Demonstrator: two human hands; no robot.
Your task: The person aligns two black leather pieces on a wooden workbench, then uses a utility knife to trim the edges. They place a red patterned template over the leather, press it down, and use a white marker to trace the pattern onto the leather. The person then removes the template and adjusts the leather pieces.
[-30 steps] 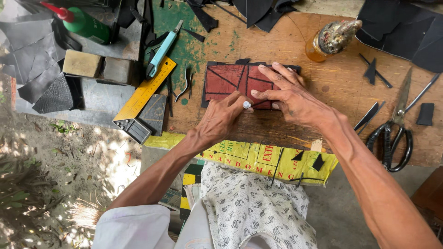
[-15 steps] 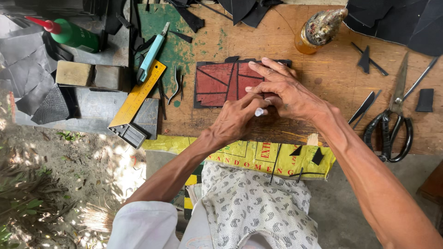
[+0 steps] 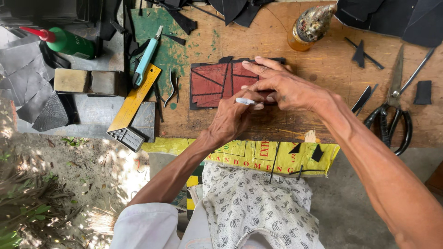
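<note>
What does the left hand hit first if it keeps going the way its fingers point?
Probably the right hand: the left hand, holding a small white marker, points up and right at it, over the red patterned piece. Depth is unclear.

Workbench point(image 3: 295, 124) is bare wood, worn & scratched w/ patchy green paint on the left part, and the red pattern piece point(image 3: 214, 85) under the hands looks like matt card or leather w/ dark lines, can't tell which. Scissors point(image 3: 392, 110) are dull metal w/ glossy black handles, utility knife point(image 3: 146, 57) is smooth light-blue plastic, ruler point(image 3: 134, 97) matt yellow, green bottle point(image 3: 69, 42) shiny plastic w/ red nozzle. Black scraps point(image 3: 392, 20) look like matt leather, the grey ones point(image 3: 25, 76) textured, glue jar point(image 3: 309, 27) amber glass crusted on top, cloth on the lap point(image 3: 258, 207) is soft printed fabric.
</note>
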